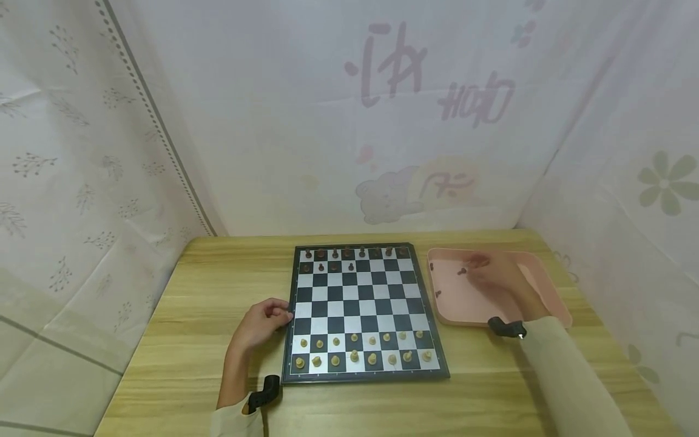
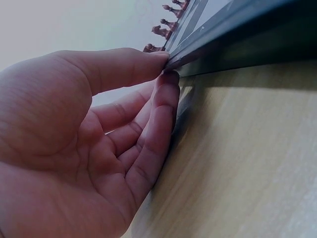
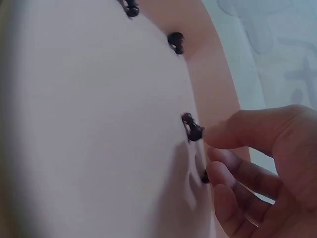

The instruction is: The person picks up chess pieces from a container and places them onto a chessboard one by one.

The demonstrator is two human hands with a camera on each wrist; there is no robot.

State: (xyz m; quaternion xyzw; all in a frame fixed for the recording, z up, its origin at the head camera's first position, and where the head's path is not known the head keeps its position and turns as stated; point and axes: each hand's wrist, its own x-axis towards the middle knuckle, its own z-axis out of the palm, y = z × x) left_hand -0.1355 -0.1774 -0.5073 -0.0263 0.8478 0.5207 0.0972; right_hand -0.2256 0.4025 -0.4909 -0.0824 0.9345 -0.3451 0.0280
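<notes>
A magnetic-looking chessboard [image 1: 357, 309] lies flat on the table. My left hand [image 1: 263, 321] is at its left edge; in the left wrist view the thumb and a bent finger pinch the rim [image 2: 208, 52]. Over the pink tray [image 1: 459, 312], my right hand [image 1: 494, 273] reaches down with fingers apart and loosely bent, holding nothing visible. A dark pawn [image 3: 192, 128] lies by the thumb tip in the right wrist view. Partly behind the fingers is another dark piece [image 3: 204, 176]. Further dark pieces [image 3: 176, 42] lie along the tray wall.
Light chess pieces [image 1: 354, 356] stand in two rows at the board's near side. Dark pieces [image 1: 346, 252] line the far row, with several more [image 1: 321, 267] in front of them at the left. The wooden table [image 1: 218, 279] meets patterned curtains [image 1: 306, 152] behind.
</notes>
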